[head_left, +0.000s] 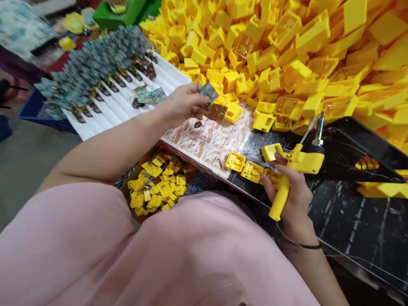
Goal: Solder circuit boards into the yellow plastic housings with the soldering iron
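Left hand (188, 102) pinches circuit board (208, 92) at upper centre, right hand (296, 189) grips yellow soldering gun (304, 162) right of centre; best hold board by edges, tip (320, 125) clear of yellow housings (235, 162).

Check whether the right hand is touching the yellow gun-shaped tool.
Touching. The head view plainly shows the right hand gripping the yellow gun-shaped tool, its handle held in the hand.

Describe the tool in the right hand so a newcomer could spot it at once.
In front of the big heap of yellow cases lies a dark tabletop. Over it, the right hand holds the yellow tool: unlike the boxy cases nearby, it has a long handle and metal tip.
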Motion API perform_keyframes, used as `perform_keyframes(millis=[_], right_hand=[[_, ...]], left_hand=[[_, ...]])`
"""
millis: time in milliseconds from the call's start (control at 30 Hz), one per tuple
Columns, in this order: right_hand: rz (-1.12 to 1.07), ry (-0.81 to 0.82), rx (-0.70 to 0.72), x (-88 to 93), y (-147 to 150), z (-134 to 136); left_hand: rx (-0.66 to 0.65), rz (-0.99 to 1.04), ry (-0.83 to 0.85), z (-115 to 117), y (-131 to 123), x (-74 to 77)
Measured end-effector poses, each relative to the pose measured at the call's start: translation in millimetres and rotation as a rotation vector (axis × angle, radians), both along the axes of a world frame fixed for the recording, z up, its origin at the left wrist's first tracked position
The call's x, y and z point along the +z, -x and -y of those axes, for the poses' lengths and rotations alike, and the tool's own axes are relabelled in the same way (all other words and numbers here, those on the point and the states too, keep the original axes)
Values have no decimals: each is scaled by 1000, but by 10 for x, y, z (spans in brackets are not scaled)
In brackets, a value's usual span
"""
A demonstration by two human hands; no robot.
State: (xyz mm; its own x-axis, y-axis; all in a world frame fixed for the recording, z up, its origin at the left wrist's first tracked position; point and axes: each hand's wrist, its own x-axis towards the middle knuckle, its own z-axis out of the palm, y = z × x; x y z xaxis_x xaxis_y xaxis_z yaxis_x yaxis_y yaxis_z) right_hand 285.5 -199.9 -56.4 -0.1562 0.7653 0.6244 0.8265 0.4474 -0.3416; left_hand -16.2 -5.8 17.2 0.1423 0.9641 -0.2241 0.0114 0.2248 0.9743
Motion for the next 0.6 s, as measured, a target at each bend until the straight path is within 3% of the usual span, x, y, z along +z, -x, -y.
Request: perform_keyframes(millis=[100, 267, 367, 467, 533, 600], right_hand=[[-14, 104, 87, 120, 109, 1], [129, 126, 187, 180, 336, -200], [203, 145, 226, 152, 419, -298], [246, 151, 229, 161, 444, -281], [273, 140, 226, 189, 436, -231], [292, 109, 225, 230, 415, -182]], left_hand=[[-96, 8, -40, 197, -204, -254], [-124, -104, -446, 423, -194, -503], [-224, -130, -526, 576, 7, -639], [-457, -209, -630, 665, 330, -744], [-628, -327, -717, 689, 549, -749], [-677, -463, -768, 719, 695, -682]])
